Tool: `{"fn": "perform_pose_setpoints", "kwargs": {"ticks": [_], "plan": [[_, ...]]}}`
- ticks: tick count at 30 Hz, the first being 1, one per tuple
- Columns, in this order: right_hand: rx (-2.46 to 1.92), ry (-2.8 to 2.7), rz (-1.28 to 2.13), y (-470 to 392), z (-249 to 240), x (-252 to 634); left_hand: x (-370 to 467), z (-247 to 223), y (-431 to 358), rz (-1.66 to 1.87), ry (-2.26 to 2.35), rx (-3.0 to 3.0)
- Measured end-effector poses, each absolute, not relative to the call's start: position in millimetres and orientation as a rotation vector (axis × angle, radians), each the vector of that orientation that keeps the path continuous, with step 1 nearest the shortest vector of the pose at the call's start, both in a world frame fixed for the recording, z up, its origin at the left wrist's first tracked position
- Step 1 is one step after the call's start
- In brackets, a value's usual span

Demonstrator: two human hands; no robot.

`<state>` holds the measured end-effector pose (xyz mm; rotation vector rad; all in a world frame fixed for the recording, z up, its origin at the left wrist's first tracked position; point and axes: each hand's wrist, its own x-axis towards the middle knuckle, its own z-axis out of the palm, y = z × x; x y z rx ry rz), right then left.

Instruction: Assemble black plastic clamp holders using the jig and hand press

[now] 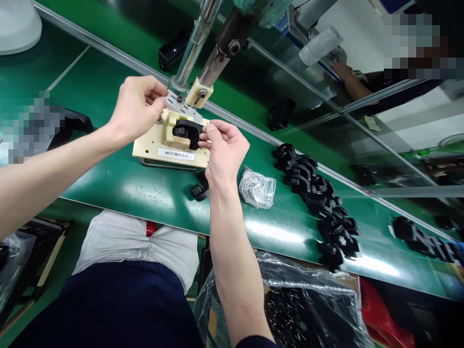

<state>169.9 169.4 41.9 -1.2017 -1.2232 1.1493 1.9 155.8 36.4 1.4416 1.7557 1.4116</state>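
My left hand (136, 106) is closed, thumb and forefinger pinching the left end of a slotted metal plate (177, 103) at the back of a cream-coloured fixture. My right hand (226, 147) grips the right side of a curved black plastic part (186, 129), which sits against the raised block of that fixture. The fixture base (152, 140) carries a printed label (176, 154) on its front. Over it, a slotted cream block (199, 94) hangs on a metal arm beside a shiny upright post (194, 43). My fingertips on the black part are partly hidden.
On the green bench (137, 186) lie another black part (199, 190), a clear plastic bag (257, 187) and a row of black parts (315, 193). Below the bench edge, a plastic-lined box (290, 309) holds small dark pieces. Another person's forearm (353, 84) shows beyond the rail.
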Motion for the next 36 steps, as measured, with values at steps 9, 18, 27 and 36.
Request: {"fn": "perform_pose_setpoints", "kwargs": {"ticks": [9,18,27,36], "plan": [[-1.156,-1.325,0.923,165,41,199,-24,8,120,1.343,1.99,1.691],[-1.222,-1.292,0.916,125,28,214,-32,-16,98,0.738,2.028,2.271],[-1.27,-1.345,0.958,90,21,220,-46,-16,73,0.597,1.744,2.687],[-1.195,-1.608,0.846,70,12,214,-36,5,60,1.045,1.67,2.435]]}}
